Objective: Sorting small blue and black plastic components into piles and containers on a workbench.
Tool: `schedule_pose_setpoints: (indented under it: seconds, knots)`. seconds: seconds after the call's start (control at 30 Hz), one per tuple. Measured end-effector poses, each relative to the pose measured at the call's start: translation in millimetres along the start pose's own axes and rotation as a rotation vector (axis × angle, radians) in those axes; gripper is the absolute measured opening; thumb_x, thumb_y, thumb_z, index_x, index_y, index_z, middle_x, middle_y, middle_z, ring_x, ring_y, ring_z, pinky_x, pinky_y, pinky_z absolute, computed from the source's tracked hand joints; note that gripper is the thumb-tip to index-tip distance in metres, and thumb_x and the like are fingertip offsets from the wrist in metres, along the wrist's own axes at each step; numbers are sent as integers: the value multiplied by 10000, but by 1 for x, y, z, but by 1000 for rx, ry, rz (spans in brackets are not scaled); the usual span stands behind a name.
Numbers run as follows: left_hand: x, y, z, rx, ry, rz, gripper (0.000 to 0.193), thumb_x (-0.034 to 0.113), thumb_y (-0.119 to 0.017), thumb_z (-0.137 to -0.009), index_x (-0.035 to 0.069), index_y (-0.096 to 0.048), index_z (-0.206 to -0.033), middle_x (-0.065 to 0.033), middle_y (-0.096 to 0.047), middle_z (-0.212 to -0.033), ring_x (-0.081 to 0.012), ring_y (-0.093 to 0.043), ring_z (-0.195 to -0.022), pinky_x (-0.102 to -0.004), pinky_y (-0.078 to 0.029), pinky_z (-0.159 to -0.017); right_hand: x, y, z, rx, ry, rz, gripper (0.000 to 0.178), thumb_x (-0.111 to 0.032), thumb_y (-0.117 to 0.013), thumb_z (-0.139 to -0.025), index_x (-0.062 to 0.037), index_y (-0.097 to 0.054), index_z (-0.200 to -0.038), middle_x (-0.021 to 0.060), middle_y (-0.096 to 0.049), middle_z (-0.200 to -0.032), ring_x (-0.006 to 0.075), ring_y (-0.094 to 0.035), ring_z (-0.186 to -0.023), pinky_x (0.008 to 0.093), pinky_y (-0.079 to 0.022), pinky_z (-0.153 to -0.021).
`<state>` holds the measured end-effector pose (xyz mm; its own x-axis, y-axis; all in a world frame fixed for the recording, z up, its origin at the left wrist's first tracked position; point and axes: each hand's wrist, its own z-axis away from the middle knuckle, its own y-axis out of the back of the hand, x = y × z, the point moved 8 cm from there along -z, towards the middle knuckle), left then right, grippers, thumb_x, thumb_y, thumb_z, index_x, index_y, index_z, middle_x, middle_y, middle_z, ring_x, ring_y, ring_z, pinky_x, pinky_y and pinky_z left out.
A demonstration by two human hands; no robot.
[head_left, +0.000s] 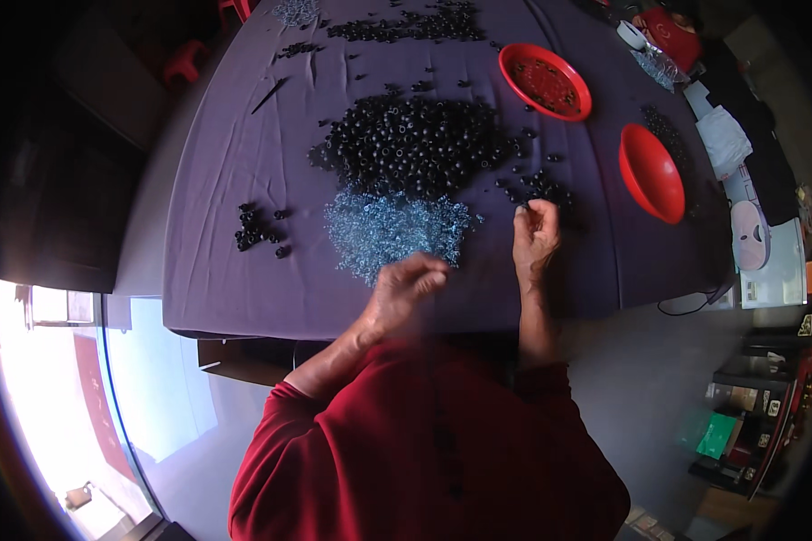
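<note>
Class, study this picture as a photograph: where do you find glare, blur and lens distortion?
Head view: glare washes out the bright opening at lower left; same view: the left hand looks slightly smeared, the right hand crisper; head view again: the purple tablecloth has bowed edges, and the corners darken.

Workroom, seemingly: cloth-covered table (244,171), piled black parts (406,144).

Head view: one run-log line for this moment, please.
left hand: beside blue pile | right hand: pinched, beside small black cluster | hold: unclear | large black pile: beyond blue pile
</note>
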<state>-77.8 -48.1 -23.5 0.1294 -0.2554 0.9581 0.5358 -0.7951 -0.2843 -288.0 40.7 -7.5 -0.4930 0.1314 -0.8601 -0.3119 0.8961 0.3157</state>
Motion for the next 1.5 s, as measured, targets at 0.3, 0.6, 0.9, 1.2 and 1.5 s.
schedule_pose_setpoints:
  seconds: [0.3, 0.6, 0.9, 1.2, 1.5]
  knots:
    - [-33, -22, 14, -264, 213, 115, 177, 116, -625, -816, 0, -598, -947, -21, -591, -818, -75, -533, -740, -219, -449, -703, -27, -39, 18, -367, 389, 365, 146, -85, -620, -745, -20, -578, -867, 127, -552, -828, 301, -546, -778, 375, -441, -688]
    - [-39, -11, 33, -207, 331, 270, 162, 120, -644, -797, 2, -612, -903, -25, -602, -778, -75, -544, -708, -208, -451, -667, -19, -76, -50, -256, 439, 431, 191, -30, -627, -707, -11, -543, -878, 158, -529, -825, 331, -530, -800, 395, -431, -721]
    - [-42, 3, 33, -136, 308, 264, 162, 130, -642, -800, 10, -604, -902, -24, -600, -781, -77, -551, -711, -213, -460, -676, -13, -71, -44, -266, 449, 370, 178, 14, -603, -684, -20, -522, -839, 118, -538, -786, 279, -541, -725, 368, -440, -658]
    - [-41, -11, 26, -195, 321, 250, 178, 129, -644, -798, 7, -603, -920, -24, -602, -801, -75, -556, -726, -216, -464, -689, -16, -65, -40, -279, 453, 449, 257, -25, -634, -682, -34, -561, -927, 132, -539, -887, 303, -523, -834, 388, -424, -742]
    - [-48, -6, 33, -153, 360, 293, 178, 112, -644, -795, 6, -601, -932, -22, -603, -825, -83, -570, -746, -220, -478, -705, -10, -81, -41, -383, 554, 587, 143, -27, -590, -724, -26, -555, -863, 152, -546, -771, 330, -534, -798, 404, -431, -716]
